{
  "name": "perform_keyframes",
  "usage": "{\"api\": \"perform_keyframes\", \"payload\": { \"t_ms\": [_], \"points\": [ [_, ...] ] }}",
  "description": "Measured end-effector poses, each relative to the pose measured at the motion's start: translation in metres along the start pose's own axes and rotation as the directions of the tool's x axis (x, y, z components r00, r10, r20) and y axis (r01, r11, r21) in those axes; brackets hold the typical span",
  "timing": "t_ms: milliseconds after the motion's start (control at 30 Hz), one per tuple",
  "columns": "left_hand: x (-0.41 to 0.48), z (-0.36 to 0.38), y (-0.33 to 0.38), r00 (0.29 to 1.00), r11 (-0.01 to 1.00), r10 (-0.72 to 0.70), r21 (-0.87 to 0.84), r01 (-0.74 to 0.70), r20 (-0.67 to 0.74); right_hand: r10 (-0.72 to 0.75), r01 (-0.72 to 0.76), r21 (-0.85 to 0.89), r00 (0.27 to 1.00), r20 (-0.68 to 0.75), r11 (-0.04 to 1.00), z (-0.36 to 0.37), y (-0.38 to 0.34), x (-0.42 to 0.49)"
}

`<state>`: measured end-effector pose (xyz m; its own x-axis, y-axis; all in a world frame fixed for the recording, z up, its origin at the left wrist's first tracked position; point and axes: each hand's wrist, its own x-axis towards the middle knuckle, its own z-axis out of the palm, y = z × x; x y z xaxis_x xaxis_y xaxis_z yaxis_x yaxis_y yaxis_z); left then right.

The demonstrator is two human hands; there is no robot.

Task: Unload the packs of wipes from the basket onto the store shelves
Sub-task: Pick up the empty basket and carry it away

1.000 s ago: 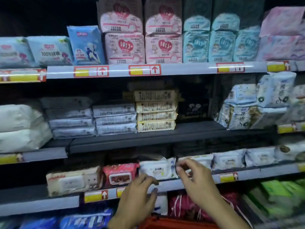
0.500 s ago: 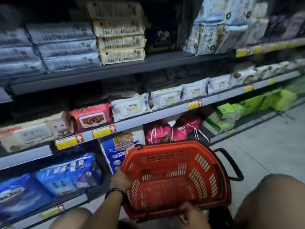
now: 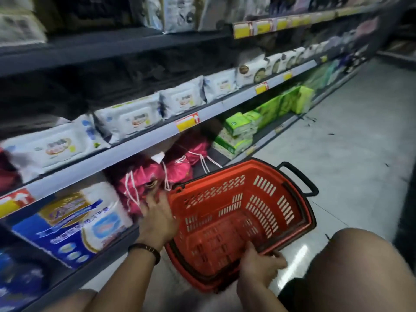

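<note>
The red plastic basket (image 3: 238, 212) sits tilted on the floor in front of me, and no packs show inside it. My right hand (image 3: 261, 264) grips its near rim, thumb inside and fingers curled over the edge. At the basket's left corner my left hand (image 3: 157, 219) lies against the outside with blurred, spread fingers. White packs of wipes (image 3: 132, 118) stand in a row on the grey shelf (image 3: 144, 143) above the basket, with more (image 3: 182, 100) to the right.
Pink drawstring bags (image 3: 175, 167) and a blue-and-white tissue bundle (image 3: 74, 224) fill the bottom shelf left of the basket. Green tissue packs (image 3: 238, 124) lie further right. My bare knee (image 3: 364, 266) is at lower right. The basket's black handle (image 3: 301, 179) points at the pale floor.
Both hands left the white packs on the shelf and dropped to the basket. The view swung down and right. My left hand's fingers have spread out at the basket's corner.
</note>
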<state>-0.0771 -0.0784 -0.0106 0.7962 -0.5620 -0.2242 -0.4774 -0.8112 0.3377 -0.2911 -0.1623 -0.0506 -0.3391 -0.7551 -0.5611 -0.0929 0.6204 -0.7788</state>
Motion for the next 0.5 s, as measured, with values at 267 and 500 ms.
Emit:
{"api": "perform_keyframes", "payload": {
  "t_ms": [267, 500],
  "points": [
    [0.166, 0.038, 0.135, 0.874, 0.861, 0.296, 0.288, -0.419, 0.385, -0.026, 0.029, 0.041, 0.998, -0.062, 0.999, 0.012, -0.055, 0.082],
    [0.256, 0.099, 0.247, 0.787, 0.813, 0.298, 0.289, -0.506, 0.541, 0.064, -0.092, -0.274, 0.992, -0.111, 0.957, 0.031, -0.132, 0.171]
  ]
}}
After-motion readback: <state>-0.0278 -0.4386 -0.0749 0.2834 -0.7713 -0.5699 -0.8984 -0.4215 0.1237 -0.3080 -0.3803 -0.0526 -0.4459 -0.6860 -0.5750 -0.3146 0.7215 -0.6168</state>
